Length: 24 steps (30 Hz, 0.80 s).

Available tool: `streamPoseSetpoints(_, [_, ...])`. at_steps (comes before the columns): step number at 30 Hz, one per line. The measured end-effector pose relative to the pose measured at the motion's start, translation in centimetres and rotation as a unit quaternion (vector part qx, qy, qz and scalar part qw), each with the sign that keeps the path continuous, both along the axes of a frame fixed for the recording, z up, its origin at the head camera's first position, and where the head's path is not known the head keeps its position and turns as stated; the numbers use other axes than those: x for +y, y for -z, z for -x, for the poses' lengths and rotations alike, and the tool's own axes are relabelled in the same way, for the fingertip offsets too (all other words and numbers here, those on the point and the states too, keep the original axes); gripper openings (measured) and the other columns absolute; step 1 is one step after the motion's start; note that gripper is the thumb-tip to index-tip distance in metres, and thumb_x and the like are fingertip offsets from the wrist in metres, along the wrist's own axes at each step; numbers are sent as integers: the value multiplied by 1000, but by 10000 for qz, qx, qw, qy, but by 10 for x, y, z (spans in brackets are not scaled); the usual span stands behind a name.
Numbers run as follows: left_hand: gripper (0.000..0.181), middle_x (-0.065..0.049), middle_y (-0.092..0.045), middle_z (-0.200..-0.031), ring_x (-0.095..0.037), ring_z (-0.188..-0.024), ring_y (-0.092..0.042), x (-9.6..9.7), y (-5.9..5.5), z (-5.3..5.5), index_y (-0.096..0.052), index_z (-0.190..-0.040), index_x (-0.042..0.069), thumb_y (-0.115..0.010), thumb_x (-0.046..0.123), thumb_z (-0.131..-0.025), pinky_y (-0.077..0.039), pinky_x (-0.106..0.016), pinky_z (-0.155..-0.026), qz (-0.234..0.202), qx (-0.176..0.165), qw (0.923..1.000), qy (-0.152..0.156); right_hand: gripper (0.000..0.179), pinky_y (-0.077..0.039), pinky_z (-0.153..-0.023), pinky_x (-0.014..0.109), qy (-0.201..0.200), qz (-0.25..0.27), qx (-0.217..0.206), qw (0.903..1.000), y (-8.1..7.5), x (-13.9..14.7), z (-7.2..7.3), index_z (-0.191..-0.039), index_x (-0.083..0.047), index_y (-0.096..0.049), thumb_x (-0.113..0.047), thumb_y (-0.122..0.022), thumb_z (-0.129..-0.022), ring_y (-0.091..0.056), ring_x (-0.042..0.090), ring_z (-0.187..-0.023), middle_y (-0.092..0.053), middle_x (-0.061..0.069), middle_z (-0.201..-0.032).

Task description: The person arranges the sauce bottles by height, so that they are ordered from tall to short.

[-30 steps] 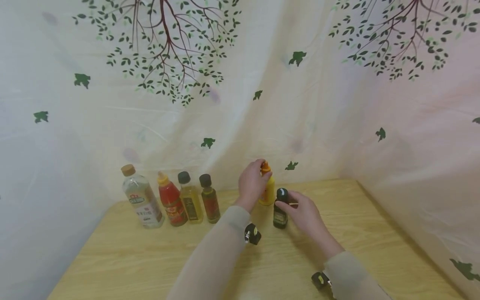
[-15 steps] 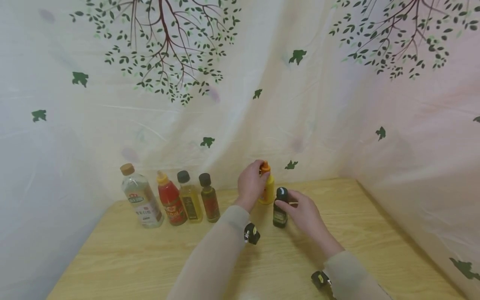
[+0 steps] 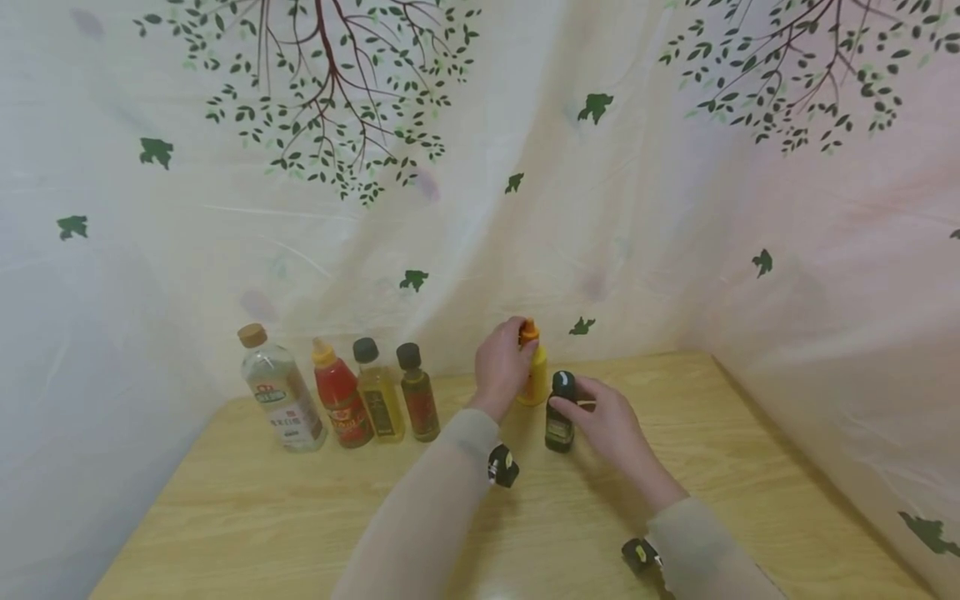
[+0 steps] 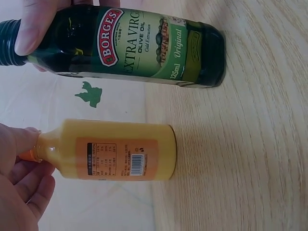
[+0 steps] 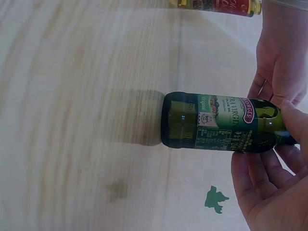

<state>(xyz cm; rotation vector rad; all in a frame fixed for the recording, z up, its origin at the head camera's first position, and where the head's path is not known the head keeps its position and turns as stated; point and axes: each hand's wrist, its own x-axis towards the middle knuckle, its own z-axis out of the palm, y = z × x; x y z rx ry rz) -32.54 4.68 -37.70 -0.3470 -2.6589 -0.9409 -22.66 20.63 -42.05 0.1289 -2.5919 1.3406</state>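
A yellow squeeze bottle (image 3: 536, 379) with an orange nozzle cap stands upright at the back of the wooden table. My left hand (image 3: 504, 367) pinches it at the neck, just under the cap; its barcode label faces the left wrist camera. In front of it and slightly right is a dark green olive oil bottle (image 3: 559, 425) with a black cap. My right hand (image 3: 603, 417) holds this one by the neck between thumb and fingers, and its Borges label (image 4: 144, 43) shows in the left wrist view. The olive oil bottle (image 5: 216, 122) hides the yellow one in the right wrist view.
To the left stand a large clear bottle (image 3: 288, 408) with a brown cap, a red sauce bottle (image 3: 345, 408), a yellow oil bottle (image 3: 382, 408) and a small dark-capped bottle (image 3: 420, 404) with a red label. A leaf-printed curtain (image 3: 480, 233) hangs behind the table (image 3: 247, 517).
Both hands keep their hold on the two bottles, which stay in place. The head view has tilted very slightly, so the whole scene sits a little higher in the picture.
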Motion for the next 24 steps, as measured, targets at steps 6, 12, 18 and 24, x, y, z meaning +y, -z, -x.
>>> streamPoseSetpoints(6, [40, -7, -74, -134, -25, -121, -72, -4, 0, 0, -68, -145, 11, -75, 24, -108, -57, -42, -108, -41, 19, 10000, 32, 33, -59, -106, 52, 9, 10, 5, 10000, 0, 0, 0, -132, -9, -76, -31, -76, -108, -69, 33, -126, -77, 10, -129])
streamPoseSetpoints(12, [39, -7, -74, -134, -25, -120, -72, -15, -3, -6, -69, -143, 10, -77, 24, -107, -57, -43, -108, -158, 132, 9998, 88, 32, -59, -105, 52, -2, 29, 19, 10000, 1, -1, 0, -131, -9, -76, -31, -77, -108, -69, 33, -125, -77, 10, -128])
streamPoseSetpoints(18, [37, -7, -76, -129, -25, -114, -73, -33, -8, -19, -72, -138, 10, -80, 25, -105, -59, -43, -105, -256, 387, 9989, 71, 33, -58, -106, 53, -55, 66, 36, 10000, 1, -1, 0, -132, -9, -76, -32, -76, -108, -69, 34, -125, -77, 11, -130])
streamPoseSetpoints(24, [34, -8, -76, -123, -26, -110, -74, -49, -9, -37, -73, -133, 8, -81, 25, -104, -60, -46, -100, -147, 702, 9974, 110, 35, -58, -107, 53, -51, 69, -26, 10000, 1, 0, 0, -133, -10, -75, -34, -76, -108, -69, 34, -127, -76, 11, -132])
